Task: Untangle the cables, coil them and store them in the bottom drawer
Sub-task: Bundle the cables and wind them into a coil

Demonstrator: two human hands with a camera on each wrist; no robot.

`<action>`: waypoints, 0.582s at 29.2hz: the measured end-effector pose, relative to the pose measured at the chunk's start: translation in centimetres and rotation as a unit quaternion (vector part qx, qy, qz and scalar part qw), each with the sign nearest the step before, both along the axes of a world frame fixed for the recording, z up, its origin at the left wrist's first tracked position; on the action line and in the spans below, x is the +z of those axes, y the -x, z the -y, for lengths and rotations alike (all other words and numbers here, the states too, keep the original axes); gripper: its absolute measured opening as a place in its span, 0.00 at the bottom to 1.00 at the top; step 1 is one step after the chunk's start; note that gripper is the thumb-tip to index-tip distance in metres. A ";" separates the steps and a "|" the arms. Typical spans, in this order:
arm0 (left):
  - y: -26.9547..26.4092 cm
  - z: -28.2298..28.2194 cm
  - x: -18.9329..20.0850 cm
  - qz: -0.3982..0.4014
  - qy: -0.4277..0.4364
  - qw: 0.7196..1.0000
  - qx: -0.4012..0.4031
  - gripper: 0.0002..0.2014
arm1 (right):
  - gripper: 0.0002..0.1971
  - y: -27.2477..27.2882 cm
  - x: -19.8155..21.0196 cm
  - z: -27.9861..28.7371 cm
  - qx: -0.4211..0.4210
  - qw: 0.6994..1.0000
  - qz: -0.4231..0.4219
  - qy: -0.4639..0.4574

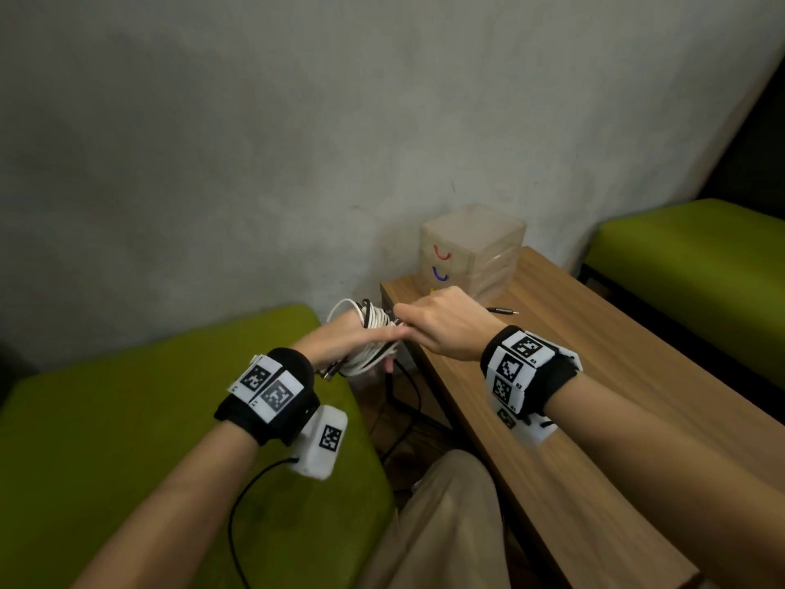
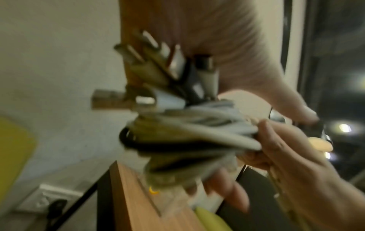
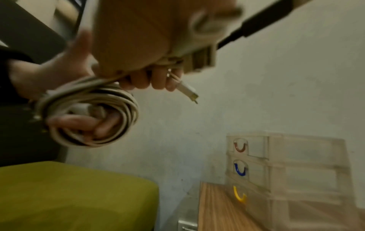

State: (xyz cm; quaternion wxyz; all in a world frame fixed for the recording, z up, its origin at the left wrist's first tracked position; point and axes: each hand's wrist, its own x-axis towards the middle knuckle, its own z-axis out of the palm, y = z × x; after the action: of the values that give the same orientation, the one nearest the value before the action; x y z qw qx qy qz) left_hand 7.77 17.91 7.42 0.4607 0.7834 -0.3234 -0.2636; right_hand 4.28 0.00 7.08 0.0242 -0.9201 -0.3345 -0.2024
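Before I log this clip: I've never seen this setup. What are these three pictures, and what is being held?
No machine here: a person works bare-handed, wearing marker-covered wristbands. The wide picture comes from a head camera looking down; the other two come from cameras on each wrist. The left hand grips a coil of cables, white and black. The right hand pinches a white cable end in its fingers. On the wooden table stands a clear drawer unit, its yellow-handled bottom drawer apparently shut; a black plug lies nearby.
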 end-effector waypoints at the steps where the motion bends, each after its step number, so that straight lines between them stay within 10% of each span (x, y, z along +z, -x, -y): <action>1: 0.0 0.0 -0.3 -0.045 -0.008 0.999 -0.029 0.14 | 0.25 0.0 0.0 0.2 0.005 1.000 0.002 -0.025; 9: 1.6 1.4 -0.5 -0.153 0.061 0.983 -0.083 0.07 | 0.18 -0.3 -0.2 -0.1 -0.076 0.961 -0.065 -0.257; 17: 1.4 1.2 -0.1 -0.289 0.172 0.929 -0.152 0.16 | 0.36 -0.2 -0.8 -3.1 -0.100 0.735 -0.331 -0.584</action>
State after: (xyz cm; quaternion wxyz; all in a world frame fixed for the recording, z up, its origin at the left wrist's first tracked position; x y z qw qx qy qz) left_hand 6.39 16.68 7.32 0.6163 0.5234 -0.3316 -0.4861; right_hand 4.44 3.09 6.26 0.6451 -0.7624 -0.0281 -0.0423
